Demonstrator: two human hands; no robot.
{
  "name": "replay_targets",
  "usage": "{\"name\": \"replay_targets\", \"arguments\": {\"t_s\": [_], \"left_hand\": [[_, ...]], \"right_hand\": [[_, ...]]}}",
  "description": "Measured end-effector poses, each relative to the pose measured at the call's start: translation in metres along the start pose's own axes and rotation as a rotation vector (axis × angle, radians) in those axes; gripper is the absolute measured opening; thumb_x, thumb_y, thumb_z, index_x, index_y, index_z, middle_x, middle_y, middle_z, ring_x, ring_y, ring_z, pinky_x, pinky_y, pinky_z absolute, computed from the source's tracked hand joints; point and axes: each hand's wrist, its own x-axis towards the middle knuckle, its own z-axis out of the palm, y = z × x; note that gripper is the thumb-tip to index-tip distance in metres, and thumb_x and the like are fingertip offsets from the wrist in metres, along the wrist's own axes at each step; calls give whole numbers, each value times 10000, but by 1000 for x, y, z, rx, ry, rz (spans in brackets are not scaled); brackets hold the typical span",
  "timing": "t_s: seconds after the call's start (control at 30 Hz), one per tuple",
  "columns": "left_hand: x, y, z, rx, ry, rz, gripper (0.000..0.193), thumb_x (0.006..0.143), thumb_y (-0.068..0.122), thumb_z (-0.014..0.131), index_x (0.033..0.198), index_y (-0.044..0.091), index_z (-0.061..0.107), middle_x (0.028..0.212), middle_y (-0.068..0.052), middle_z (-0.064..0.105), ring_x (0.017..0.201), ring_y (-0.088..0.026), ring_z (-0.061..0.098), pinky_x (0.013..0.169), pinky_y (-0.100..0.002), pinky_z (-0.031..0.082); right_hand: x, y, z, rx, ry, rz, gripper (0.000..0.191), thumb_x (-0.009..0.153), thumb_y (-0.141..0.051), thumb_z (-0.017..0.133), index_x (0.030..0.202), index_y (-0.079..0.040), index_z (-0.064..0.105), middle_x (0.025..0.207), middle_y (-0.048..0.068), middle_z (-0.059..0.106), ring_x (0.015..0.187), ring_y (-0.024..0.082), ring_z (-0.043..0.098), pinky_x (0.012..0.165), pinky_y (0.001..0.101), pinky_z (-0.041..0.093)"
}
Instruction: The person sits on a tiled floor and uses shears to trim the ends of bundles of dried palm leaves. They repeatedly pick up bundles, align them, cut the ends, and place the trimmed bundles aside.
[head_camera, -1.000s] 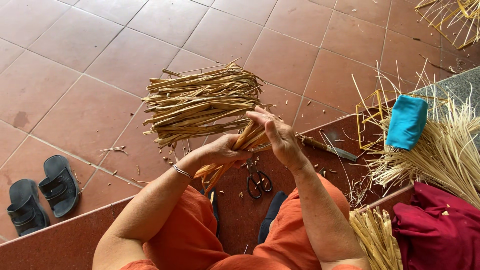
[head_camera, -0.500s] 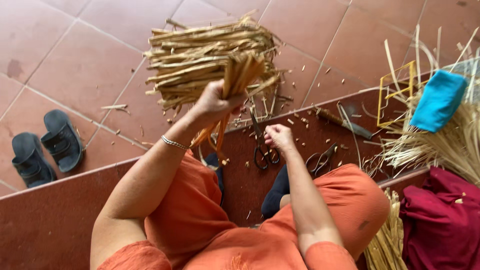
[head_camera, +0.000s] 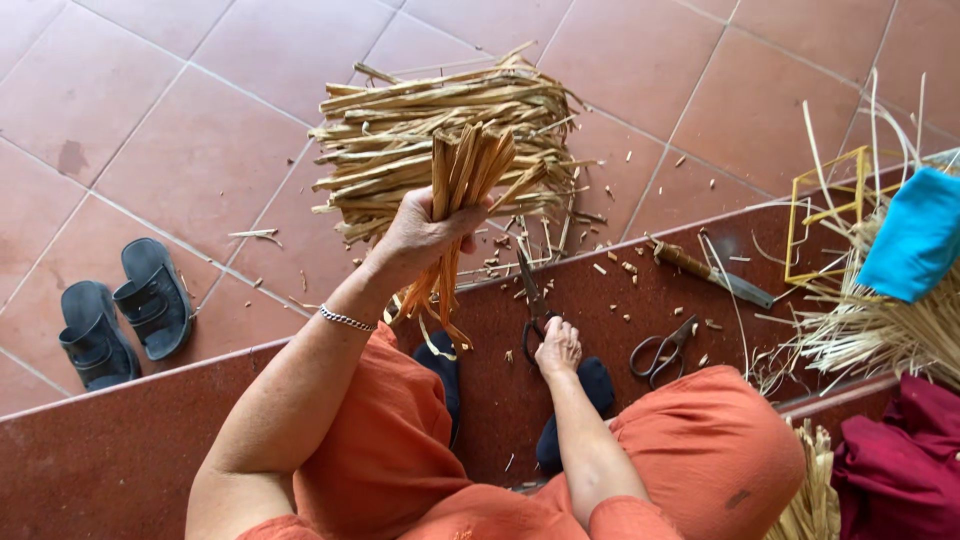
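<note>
The left hand (head_camera: 425, 235) has its grip wrapped tight around 1 bunch of flat tan strips (head_camera: 462, 190), raised above the floor pile of strips (head_camera: 400, 130). The right hand (head_camera: 558, 348) closes on 1 pair of dark scissors (head_camera: 530, 295) on the red ledge (head_camera: 120, 440). A second pair of scissors (head_camera: 662, 350) lies near. 2 dark sandals (head_camera: 125, 312) sit on the tiles.

I see no packages, labels, signs or screens anywhere around my hands; nothing near them carries print or a display.
</note>
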Motion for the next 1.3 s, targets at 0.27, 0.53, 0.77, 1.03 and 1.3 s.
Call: {"name": "replay_targets", "arguments": {"t_s": [0.27,0.53,0.77,1.03,1.3], "left_hand": [[-4,3,-6,-126,-11,-24,188,922,188,779,1016,31,734,781,7,688,654,-83,675,603,-281,617],[-32,3,7,-179,-30,46,144,902,156,820,924,28,757,683,0,666,555,-76,620,507,-259,544],[-54,4,36,-176,-48,32,99,869,129,820,908,62,759,697,11,679,541,-56,596,473,-229,508],[-69,-6,74,-99,-113,-39,109,859,118,824,871,46,743,639,15,636,495,-63,583,440,-236,503],[-69,-6,83,-82,-145,-61,115,875,104,819,860,32,731,660,11,642,504,-62,585,439,-238,503]], "right_hand": [[-3,-8,4,429,-59,213,595,806,-341,812,1267,-149,490,860,115,701,795,328,680,740,473,529],[-25,-25,-41,1829,-225,-72,531,954,-300,722,1392,-53,549,1039,-44,675,524,20,468,427,209,391],[-85,-26,-122,1505,-111,-405,731,1027,-639,462,1423,-25,469,915,36,627,677,81,536,600,234,439],[-115,-11,-140,1243,0,-451,918,1006,-761,346,1543,-21,424,837,-31,505,643,52,399,578,222,351],[-111,-5,-141,1165,22,-400,876,1003,-726,327,1535,-37,424,804,-36,501,583,38,379,498,220,344]]}}
